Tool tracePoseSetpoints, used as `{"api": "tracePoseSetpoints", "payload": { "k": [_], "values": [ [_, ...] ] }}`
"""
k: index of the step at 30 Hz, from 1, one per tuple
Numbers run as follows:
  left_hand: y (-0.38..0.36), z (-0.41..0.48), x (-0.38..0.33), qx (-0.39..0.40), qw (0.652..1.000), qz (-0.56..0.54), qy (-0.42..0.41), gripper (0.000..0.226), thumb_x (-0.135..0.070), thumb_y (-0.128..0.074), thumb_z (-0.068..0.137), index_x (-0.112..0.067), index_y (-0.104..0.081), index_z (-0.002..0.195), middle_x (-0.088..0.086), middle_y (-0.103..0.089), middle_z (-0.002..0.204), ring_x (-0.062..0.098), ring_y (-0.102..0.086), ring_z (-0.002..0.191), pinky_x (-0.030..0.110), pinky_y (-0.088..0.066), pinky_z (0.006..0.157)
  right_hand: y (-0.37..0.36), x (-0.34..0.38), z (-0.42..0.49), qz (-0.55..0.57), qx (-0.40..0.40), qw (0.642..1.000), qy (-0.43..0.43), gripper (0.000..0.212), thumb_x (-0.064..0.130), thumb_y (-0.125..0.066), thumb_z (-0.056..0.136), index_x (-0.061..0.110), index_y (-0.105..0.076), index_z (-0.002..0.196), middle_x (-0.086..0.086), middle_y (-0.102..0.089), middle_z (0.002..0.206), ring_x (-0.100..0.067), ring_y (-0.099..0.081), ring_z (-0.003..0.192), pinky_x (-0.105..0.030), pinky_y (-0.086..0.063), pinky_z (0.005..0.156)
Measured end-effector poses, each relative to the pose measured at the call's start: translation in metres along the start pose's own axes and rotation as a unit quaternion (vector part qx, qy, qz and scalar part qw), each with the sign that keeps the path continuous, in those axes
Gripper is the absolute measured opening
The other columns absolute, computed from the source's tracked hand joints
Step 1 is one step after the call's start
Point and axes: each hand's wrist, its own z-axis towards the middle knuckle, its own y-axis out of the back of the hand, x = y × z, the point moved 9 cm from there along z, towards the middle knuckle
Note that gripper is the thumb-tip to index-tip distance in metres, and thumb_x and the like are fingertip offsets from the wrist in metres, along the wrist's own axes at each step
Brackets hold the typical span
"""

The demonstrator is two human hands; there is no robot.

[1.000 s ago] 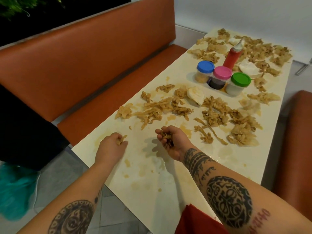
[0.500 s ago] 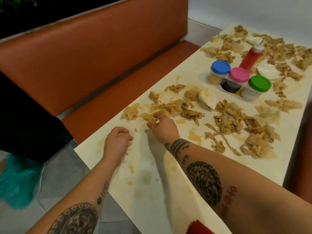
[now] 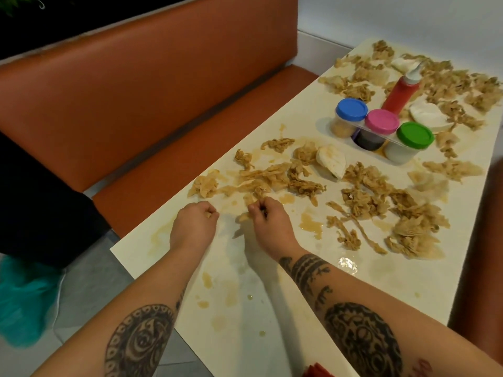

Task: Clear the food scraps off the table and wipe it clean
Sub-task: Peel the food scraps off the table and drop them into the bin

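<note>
Leftmost, a bench (image 3: 136, 91) runs beside the table (image 3: 245, 308). Next, the left hand (image 3: 194, 227) is curled round a bit of the scraps (image 3: 261, 180). The right hand (image 3: 268, 224) pinches more at the pile's near edge. Jars (image 3: 381, 126) stand farther right.

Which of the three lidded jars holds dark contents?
The pink-lidded jar, middle of the row: its contents look nearly black; the blue-lidded jar holds something tan, the green-lidded jar something whitish.
</note>
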Motion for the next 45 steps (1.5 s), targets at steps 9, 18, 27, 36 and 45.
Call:
{"api": "tracePoseSetpoints", "payload": {
  "k": [9,18,27,36,45],
  "values": [
    [-0.006,-0.022,-0.014,0.043,0.993,-0.106,0.025,0.016,-0.034,-0.056,0.102,-0.02,-0.066,0.101,0.002,-0.069,0.097,0.023,-0.062,0.074,0.031,-0.042,0.06,0.046,-0.045,-0.054,0.234,-0.051,0.958,-0.156,0.021,0.029,-0.055,0.104,0.011,-0.059,0.095,-0.008,-0.072,0.091,-0.014,-0.048,0.056,-0.027,-0.044,0.053],
    [-0.023,-0.078,-0.067,0.199,0.891,-0.39,0.123,0.013,-0.013,-0.052,0.104,-0.007,-0.063,0.108,0.009,-0.065,0.093,0.017,-0.051,0.068,0.03,-0.04,0.056,0.117,-0.038,-0.126,0.385,-0.134,0.896,-0.178,0.016,0.02,-0.058,0.102,0.011,-0.06,0.115,-0.002,-0.068,0.076,-0.01,-0.046,0.052,-0.021,-0.033,0.045],
    [-0.062,-0.155,-0.169,0.361,0.792,-0.469,0.151,0.01,-0.015,-0.059,0.099,-0.011,-0.06,0.089,0.0,-0.054,0.063,0.01,-0.044,0.051,0.016,-0.034,0.035,0.208,-0.078,-0.193,0.504,-0.24,0.809,-0.182,0.024,0.033,-0.056,0.102,0.016,-0.053,0.086,0.002,-0.045,0.063,-0.01,-0.032,0.051,-0.021,-0.025,0.043],
    [-0.132,-0.261,-0.332,0.468,0.796,-0.384,0.009,0.019,-0.015,-0.055,0.1,-0.014,-0.057,0.081,0.0,-0.054,0.063,0.01,-0.044,0.052,0.017,-0.033,0.041,0.332,-0.146,-0.272,0.493,-0.374,0.766,-0.176,0.019,0.028,-0.058,0.102,0.016,-0.056,0.088,0.001,-0.056,0.061,-0.009,-0.043,0.049,-0.02,-0.03,0.044],
    [-0.244,-0.441,-0.465,0.568,0.773,-0.252,-0.129,0.017,-0.007,-0.067,0.09,-0.006,-0.068,0.106,0.01,-0.063,0.076,0.017,-0.057,0.055,0.027,-0.044,0.054,0.464,-0.268,-0.401,0.398,-0.575,0.67,-0.248,0.011,0.022,-0.056,0.103,0.017,-0.063,0.097,-0.005,-0.06,0.078,-0.014,-0.05,0.056,-0.025,-0.04,0.045]
  ]
}}
